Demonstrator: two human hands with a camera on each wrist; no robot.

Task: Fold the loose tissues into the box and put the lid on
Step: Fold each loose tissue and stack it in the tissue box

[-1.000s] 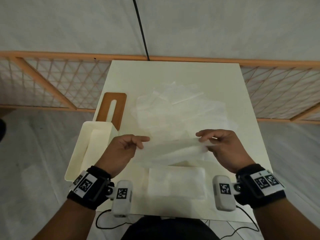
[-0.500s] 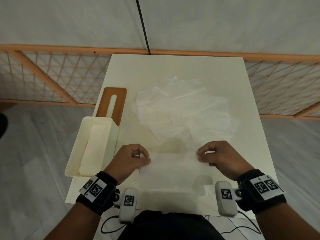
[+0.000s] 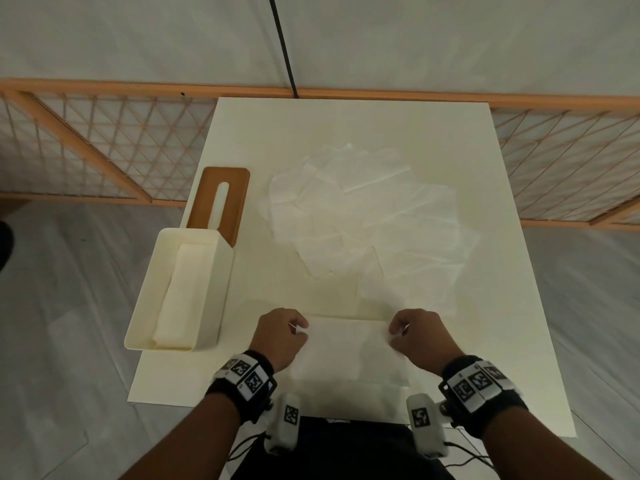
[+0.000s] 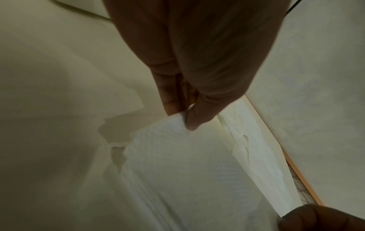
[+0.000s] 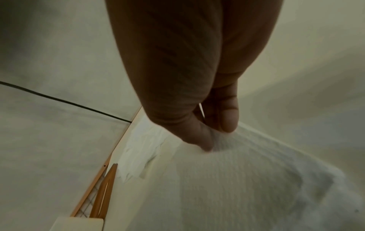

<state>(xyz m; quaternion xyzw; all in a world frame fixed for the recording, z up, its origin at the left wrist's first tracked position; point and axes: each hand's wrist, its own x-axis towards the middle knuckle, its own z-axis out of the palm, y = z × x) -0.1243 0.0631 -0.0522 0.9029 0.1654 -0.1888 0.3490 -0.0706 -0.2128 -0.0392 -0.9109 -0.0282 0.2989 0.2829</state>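
A white tissue (image 3: 348, 351) lies on the table near the front edge, over another folded tissue. My left hand (image 3: 282, 336) pinches its far left corner, and my right hand (image 3: 417, 336) pinches its far right corner. The left wrist view shows thumb and finger of the left hand (image 4: 182, 115) pinched on the tissue (image 4: 187, 171); the right wrist view shows the right hand (image 5: 215, 136) pinched on the tissue (image 5: 237, 179). A pile of loose tissues (image 3: 367, 230) lies mid-table. The cream box (image 3: 145, 313) at the left edge holds folded tissues. The brown slotted lid (image 3: 239, 195) leans behind it.
The cream table (image 3: 502, 341) is small; the box overhangs its left edge. An orange lattice fence (image 3: 104, 150) runs behind the table. A black cable (image 3: 280, 43) crosses the grey floor beyond. Wrist camera cables hang near my lap.
Both hands have brought the tissue down and toward me, from held up over the table to lying on the folded tissue at the front edge. The pinches persist.
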